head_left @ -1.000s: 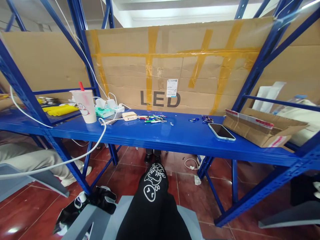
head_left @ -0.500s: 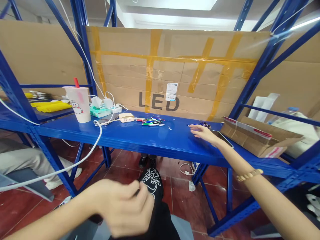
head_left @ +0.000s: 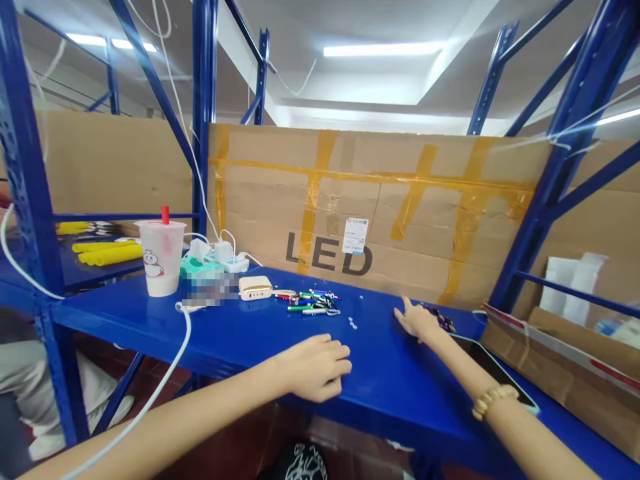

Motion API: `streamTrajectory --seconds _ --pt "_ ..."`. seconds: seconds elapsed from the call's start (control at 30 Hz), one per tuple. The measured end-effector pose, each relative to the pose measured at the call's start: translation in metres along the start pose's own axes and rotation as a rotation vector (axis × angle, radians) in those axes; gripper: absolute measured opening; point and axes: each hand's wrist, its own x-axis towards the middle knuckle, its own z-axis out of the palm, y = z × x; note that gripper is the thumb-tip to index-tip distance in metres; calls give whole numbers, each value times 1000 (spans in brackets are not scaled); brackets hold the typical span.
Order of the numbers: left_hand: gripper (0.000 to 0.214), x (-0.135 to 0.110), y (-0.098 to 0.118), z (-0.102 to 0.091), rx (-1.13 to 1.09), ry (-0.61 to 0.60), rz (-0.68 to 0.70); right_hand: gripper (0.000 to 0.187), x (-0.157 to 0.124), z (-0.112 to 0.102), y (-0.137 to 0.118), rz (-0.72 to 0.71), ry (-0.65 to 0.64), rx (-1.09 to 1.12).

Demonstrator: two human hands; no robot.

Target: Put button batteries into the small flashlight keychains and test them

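My left hand (head_left: 319, 368) hovers over the front part of the blue table, palm down, fingers curled in; anything inside them is hidden. My right hand (head_left: 419, 321) is farther right, low at the tabletop, with fingers apart and nothing visible in them. Beside it lies a small group of dark pens (head_left: 445, 321), partly covered by the hand. A heap of coloured pens (head_left: 313, 303) in green, red, blue and silver lies left of centre. Several small whitish bits (head_left: 353, 323) are scattered between the heap and my right hand.
A tablet-like device (head_left: 493, 373) lies under my right forearm, beside an open cardboard box (head_left: 565, 373). To the left stand a cup with a red straw (head_left: 163, 263), a cream power bank (head_left: 255, 288) and a tissue pack (head_left: 201, 269). A white cable (head_left: 183, 353) hangs over the front edge.
The view has tilted up and come closer to the table. My left hand has risen from above the lap to over the tabletop. My right hand stays near the dark pens, its fingers shifted.
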Motion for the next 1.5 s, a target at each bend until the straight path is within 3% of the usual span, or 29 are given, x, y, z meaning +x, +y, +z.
streamTrajectory --seconds 0.1,0.23,0.43,0.6,0.87,1.07,1.17,1.37,1.5 --pt "7 22 -14 19 -120 8 -35 46 15 5 -8 5 -2 -104" --pt "8 44 -46 43 -170 21 -79 34 28 13 -10 -28 97 -204" --pt "14 58 -88 64 -284 31 -336 22 30 22 -6 -207 144 -172" --pt "15 62 -99 71 -379 50 -465 25 22 22 -11 -309 116 31" --pt "18 58 -103 70 -544 328 -666 23 -13 17 -42 -579 98 302" --pt "31 59 -92 67 -339 110 -575 22 -16 15 -44 -805 328 335" --pt "34 59 -90 64 -298 77 -480 20 -13 16 -38 -841 406 329" --pt "28 58 -93 60 -277 151 -392 18 -11 18 -37 -832 398 258" --pt "27 59 -88 60 -246 117 -307 21 -14 16 -39 -859 323 185"
